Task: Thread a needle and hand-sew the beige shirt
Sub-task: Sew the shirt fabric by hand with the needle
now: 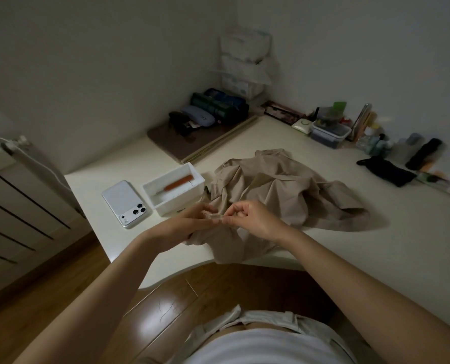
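**Both hands pinch one fold of shirt hem**

The smooth cream desk [349, 245] carries the beige shirt [284, 190], a matte, crumpled heap whose near hem droops over the six o'clock edge. At its nine o'clock sits a rectangular white plastic box [185, 199], with a glossy white phone [125, 203] flat at the box's eight o'clock. The left hand [189, 220] and right hand [251, 219], fingertips curled, pinch one narrow fold of hem between them. A slim orange-handled tool [179, 183] lies in the box.

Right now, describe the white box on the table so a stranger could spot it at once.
Start at the left end of the cream table. Between the face-down white phone and the crumpled beige shirt sits an open white box. Alone there, it holds an orange-handled tool.
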The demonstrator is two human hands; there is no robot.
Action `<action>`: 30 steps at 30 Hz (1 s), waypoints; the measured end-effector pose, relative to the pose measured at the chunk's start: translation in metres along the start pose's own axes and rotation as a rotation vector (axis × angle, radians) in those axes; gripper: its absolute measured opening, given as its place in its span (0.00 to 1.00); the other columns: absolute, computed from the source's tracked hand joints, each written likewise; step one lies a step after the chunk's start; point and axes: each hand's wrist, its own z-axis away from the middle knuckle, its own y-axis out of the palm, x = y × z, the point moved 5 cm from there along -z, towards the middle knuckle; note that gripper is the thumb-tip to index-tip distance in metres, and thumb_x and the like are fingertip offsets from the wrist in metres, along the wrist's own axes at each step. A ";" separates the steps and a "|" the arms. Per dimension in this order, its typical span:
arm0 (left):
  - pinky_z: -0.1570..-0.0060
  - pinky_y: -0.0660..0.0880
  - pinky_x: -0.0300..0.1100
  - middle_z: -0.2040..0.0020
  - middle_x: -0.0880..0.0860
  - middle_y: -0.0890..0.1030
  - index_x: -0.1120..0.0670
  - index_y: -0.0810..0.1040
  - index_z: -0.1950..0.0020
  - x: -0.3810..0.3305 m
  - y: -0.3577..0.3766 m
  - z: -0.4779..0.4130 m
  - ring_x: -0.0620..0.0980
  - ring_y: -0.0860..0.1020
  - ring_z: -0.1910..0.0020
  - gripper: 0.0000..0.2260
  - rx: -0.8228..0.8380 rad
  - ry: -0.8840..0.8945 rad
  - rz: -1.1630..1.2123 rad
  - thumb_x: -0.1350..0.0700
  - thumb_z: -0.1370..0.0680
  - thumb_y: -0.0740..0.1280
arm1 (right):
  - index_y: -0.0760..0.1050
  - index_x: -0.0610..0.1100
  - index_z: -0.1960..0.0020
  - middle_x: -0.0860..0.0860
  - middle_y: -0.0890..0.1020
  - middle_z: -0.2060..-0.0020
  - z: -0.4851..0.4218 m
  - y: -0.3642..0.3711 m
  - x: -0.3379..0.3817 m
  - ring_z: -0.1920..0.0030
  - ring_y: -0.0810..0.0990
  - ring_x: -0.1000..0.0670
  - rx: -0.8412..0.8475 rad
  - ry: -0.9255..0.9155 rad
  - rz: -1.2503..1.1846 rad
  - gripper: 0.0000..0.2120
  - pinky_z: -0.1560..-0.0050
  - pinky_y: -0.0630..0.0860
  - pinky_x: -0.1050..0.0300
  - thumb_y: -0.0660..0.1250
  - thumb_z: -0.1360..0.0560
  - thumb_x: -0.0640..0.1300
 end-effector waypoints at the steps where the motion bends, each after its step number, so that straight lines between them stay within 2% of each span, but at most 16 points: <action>1: 0.48 0.73 0.48 0.51 0.57 0.75 0.55 0.73 0.41 -0.002 -0.002 -0.002 0.53 0.74 0.51 0.14 -0.031 0.048 0.020 0.59 0.25 0.70 | 0.78 0.41 0.51 0.65 0.74 0.79 0.000 0.000 -0.001 0.74 0.72 0.65 -0.012 -0.006 -0.001 0.05 0.53 0.76 0.57 0.67 0.24 0.43; 4: 0.55 0.75 0.42 0.56 0.55 0.75 0.55 0.73 0.47 -0.013 -0.008 -0.003 0.51 0.74 0.56 0.12 -0.114 0.189 0.077 0.68 0.25 0.66 | 0.78 0.43 0.53 0.60 0.70 0.80 -0.003 -0.001 -0.006 0.73 0.68 0.58 -0.061 -0.003 -0.007 0.05 0.50 0.78 0.47 0.68 0.24 0.45; 6: 0.55 0.74 0.43 0.57 0.56 0.76 0.56 0.73 0.51 -0.019 -0.010 -0.002 0.52 0.75 0.56 0.09 -0.147 0.229 0.035 0.67 0.26 0.67 | 0.78 0.42 0.52 0.59 0.69 0.81 -0.004 -0.003 -0.008 0.72 0.68 0.55 -0.096 0.004 -0.010 0.06 0.50 0.78 0.46 0.68 0.24 0.45; 8: 0.54 0.74 0.45 0.56 0.60 0.77 0.56 0.75 0.53 -0.020 -0.009 -0.002 0.54 0.76 0.56 0.06 -0.157 0.238 -0.068 0.64 0.26 0.69 | 0.78 0.42 0.52 0.60 0.70 0.81 -0.004 -0.005 -0.008 0.72 0.68 0.56 -0.120 -0.006 -0.003 0.06 0.54 0.77 0.48 0.68 0.24 0.45; 10: 0.58 0.74 0.42 0.56 0.61 0.77 0.54 0.77 0.53 -0.019 -0.007 -0.003 0.52 0.76 0.58 0.04 -0.165 0.227 -0.146 0.60 0.26 0.70 | 0.78 0.42 0.52 0.60 0.70 0.81 -0.005 -0.006 -0.008 0.75 0.67 0.58 -0.137 -0.015 0.001 0.07 0.59 0.75 0.51 0.68 0.25 0.46; 12: 0.63 0.73 0.37 0.58 0.59 0.77 0.56 0.77 0.54 -0.018 -0.007 -0.004 0.50 0.75 0.60 0.03 -0.182 0.221 -0.173 0.59 0.25 0.69 | 0.78 0.42 0.52 0.60 0.70 0.81 -0.006 -0.007 -0.010 0.74 0.67 0.57 -0.143 -0.011 -0.004 0.07 0.57 0.77 0.47 0.68 0.25 0.46; 14: 0.64 0.72 0.36 0.60 0.57 0.77 0.58 0.77 0.56 -0.018 -0.007 -0.006 0.49 0.75 0.61 0.03 -0.200 0.233 -0.160 0.59 0.25 0.69 | 0.79 0.42 0.52 0.60 0.69 0.81 -0.007 -0.007 -0.012 0.72 0.68 0.54 -0.144 -0.004 -0.006 0.07 0.53 0.78 0.44 0.68 0.25 0.45; 15: 0.65 0.72 0.36 0.62 0.55 0.78 0.58 0.77 0.57 -0.018 -0.008 -0.006 0.49 0.75 0.62 0.03 -0.205 0.241 -0.148 0.60 0.25 0.70 | 0.79 0.42 0.51 0.59 0.69 0.81 -0.007 -0.006 -0.012 0.71 0.68 0.53 -0.139 -0.003 -0.006 0.07 0.54 0.78 0.44 0.68 0.25 0.46; 17: 0.66 0.72 0.35 0.64 0.52 0.78 0.57 0.77 0.58 -0.020 -0.006 -0.005 0.47 0.75 0.64 0.04 -0.206 0.264 -0.122 0.60 0.27 0.70 | 0.78 0.43 0.47 0.58 0.68 0.79 -0.006 -0.005 -0.009 0.73 0.66 0.56 -0.115 -0.009 -0.004 0.09 0.63 0.75 0.53 0.68 0.25 0.46; 19: 0.64 0.74 0.34 0.64 0.50 0.80 0.57 0.78 0.59 -0.023 -0.004 -0.004 0.45 0.77 0.64 0.04 -0.196 0.284 -0.097 0.58 0.28 0.71 | 0.75 0.44 0.42 0.56 0.68 0.78 -0.005 -0.004 -0.003 0.77 0.64 0.59 -0.084 -0.023 0.001 0.12 0.73 0.65 0.67 0.67 0.24 0.46; 20: 0.63 0.75 0.34 0.64 0.49 0.81 0.57 0.78 0.58 -0.024 -0.003 -0.003 0.44 0.78 0.63 0.05 -0.188 0.293 -0.080 0.57 0.29 0.71 | 0.75 0.45 0.42 0.57 0.68 0.78 -0.005 -0.003 -0.001 0.78 0.65 0.60 -0.075 -0.031 -0.007 0.12 0.74 0.62 0.70 0.67 0.24 0.45; 22: 0.58 0.76 0.36 0.62 0.49 0.82 0.56 0.80 0.58 -0.025 -0.001 -0.002 0.45 0.79 0.60 0.06 -0.182 0.302 -0.048 0.55 0.31 0.70 | 0.77 0.45 0.49 0.59 0.70 0.79 -0.006 -0.003 0.000 0.78 0.67 0.61 -0.075 -0.034 -0.034 0.06 0.72 0.65 0.71 0.68 0.24 0.44; 24: 0.54 0.75 0.42 0.60 0.51 0.83 0.55 0.81 0.56 -0.024 -0.003 -0.002 0.47 0.79 0.58 0.04 -0.209 0.293 -0.025 0.56 0.28 0.69 | 0.77 0.45 0.55 0.60 0.70 0.80 -0.007 -0.003 0.000 0.77 0.68 0.62 -0.093 -0.031 -0.050 0.02 0.70 0.66 0.72 0.68 0.25 0.43; 27: 0.48 0.76 0.49 0.56 0.54 0.84 0.52 0.83 0.53 -0.022 -0.006 -0.002 0.51 0.80 0.55 0.06 -0.271 0.288 -0.005 0.60 0.24 0.66 | 0.78 0.41 0.52 0.63 0.73 0.81 -0.006 -0.005 0.000 0.77 0.71 0.65 -0.124 -0.041 -0.078 0.03 0.71 0.66 0.75 0.67 0.24 0.40; 30: 0.46 0.76 0.49 0.53 0.56 0.84 0.51 0.83 0.52 -0.022 -0.007 0.001 0.52 0.80 0.52 0.07 -0.312 0.306 0.053 0.57 0.28 0.68 | 0.80 0.37 0.49 0.66 0.75 0.79 -0.006 -0.007 -0.002 0.74 0.73 0.69 -0.158 -0.049 -0.091 0.07 0.69 0.67 0.76 0.67 0.24 0.40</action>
